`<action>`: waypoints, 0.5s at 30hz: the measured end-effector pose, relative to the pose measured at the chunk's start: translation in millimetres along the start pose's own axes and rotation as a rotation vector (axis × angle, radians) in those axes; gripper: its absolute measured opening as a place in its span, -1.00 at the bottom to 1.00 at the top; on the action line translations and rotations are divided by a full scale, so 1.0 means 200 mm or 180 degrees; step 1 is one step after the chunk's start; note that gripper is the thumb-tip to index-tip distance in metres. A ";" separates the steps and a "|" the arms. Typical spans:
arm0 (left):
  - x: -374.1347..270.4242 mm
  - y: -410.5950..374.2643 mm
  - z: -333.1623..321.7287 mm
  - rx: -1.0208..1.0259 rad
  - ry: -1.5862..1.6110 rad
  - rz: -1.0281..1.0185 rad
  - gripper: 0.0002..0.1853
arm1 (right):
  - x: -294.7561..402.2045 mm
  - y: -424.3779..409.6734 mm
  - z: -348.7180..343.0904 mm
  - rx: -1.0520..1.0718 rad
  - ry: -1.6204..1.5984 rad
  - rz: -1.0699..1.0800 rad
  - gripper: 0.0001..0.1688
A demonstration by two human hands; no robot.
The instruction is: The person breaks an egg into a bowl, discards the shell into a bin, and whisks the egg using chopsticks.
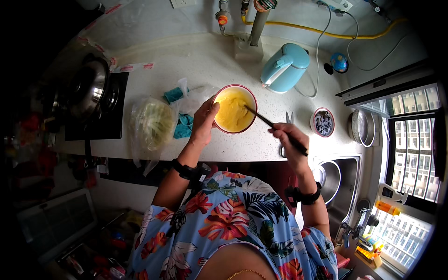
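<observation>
My left hand [204, 120] grips the left side of a white bowl with a red rim [252, 120], thumb on its edge. Inside is yellow beaten egg [229, 113]. Dark chopsticks [263, 119] are held in my right hand [290, 141], their tips in the egg. Scissors [289, 117] lie on the counter behind my right hand, partly hidden by it. Left of my left hand, a cabbage in a clear plastic bag [154, 122] rests beside a teal cloth [184, 126]. Another thin plastic bag [196, 99] lies partly behind the bowl.
A light blue electric kettle [288, 70] stands at the back right. Further right are a small bowl of dark pieces [323, 122], a metal pot [360, 129] and a steel sink [350, 185]. At left, a lidded pan [89, 85] sits on a black cooktop [117, 119].
</observation>
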State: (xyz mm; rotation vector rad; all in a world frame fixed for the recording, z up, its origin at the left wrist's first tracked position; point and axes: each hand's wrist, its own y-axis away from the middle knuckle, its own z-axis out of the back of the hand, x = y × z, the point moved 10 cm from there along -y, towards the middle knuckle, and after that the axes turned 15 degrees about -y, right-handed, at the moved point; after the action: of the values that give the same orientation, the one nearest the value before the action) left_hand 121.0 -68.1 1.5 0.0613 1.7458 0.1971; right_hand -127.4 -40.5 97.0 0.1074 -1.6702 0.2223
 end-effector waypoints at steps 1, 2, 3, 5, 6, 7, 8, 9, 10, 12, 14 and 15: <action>0.01 0.00 0.00 -0.0005 0.0027 0.0041 -0.45 | 0.00 0.01 -0.03 0.0167 0.0125 0.0044 -0.87; 0.02 -0.01 0.01 -0.0009 0.0054 0.0082 -0.45 | -0.02 0.04 -0.07 0.0400 0.0030 -0.0131 -0.87; 0.02 0.00 0.01 0.0000 0.0094 0.0078 -0.46 | -0.05 0.05 -0.09 0.0522 -0.0194 -0.0434 -0.85; 0.01 0.01 0.02 0.0020 0.0176 0.0072 -0.46 | -0.09 0.02 0.02 0.0184 -0.0801 -0.0662 -0.81; 0.02 0.01 0.01 0.0053 0.0180 0.0070 -0.47 | -0.05 -0.01 0.07 -0.0102 -0.0514 -0.0419 -0.80; 0.02 0.00 0.00 0.0086 0.0185 0.0068 -0.47 | -0.03 -0.02 0.08 -0.0196 -0.0309 -0.0159 -0.81; 0.02 0.00 0.00 0.0118 0.0190 0.0067 -0.48 | -0.03 -0.02 0.04 -0.0027 -0.0161 -0.0073 -0.83; 0.03 -0.01 0.00 0.0129 0.0232 0.0076 -0.48 | -0.03 -0.02 -0.01 0.0144 -0.0011 0.0019 -0.85; 0.03 -0.01 -0.01 0.0139 0.0273 0.0087 -0.48 | -0.03 -0.02 -0.08 0.0417 -0.0172 0.0011 -0.86; 0.04 -0.01 -0.01 0.0178 0.0359 0.0107 -0.47 | -0.09 0.01 -0.03 0.0249 -0.0752 -0.0633 -0.87; 0.03 0.00 -0.01 0.0233 0.0449 0.0127 -0.46 | -0.05 -0.04 0.08 -0.0078 -0.0569 -0.0329 -0.87; 0.02 0.00 -0.02 0.0258 0.0425 0.0120 -0.46 | -0.03 -0.05 0.09 -0.0324 -0.0557 -0.0143 -0.87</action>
State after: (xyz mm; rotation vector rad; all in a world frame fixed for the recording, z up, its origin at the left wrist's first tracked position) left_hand 116.7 -67.3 -1.9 0.1431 1.8866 0.1607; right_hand -142.5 -54.3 90.5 0.0897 -1.8478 0.0958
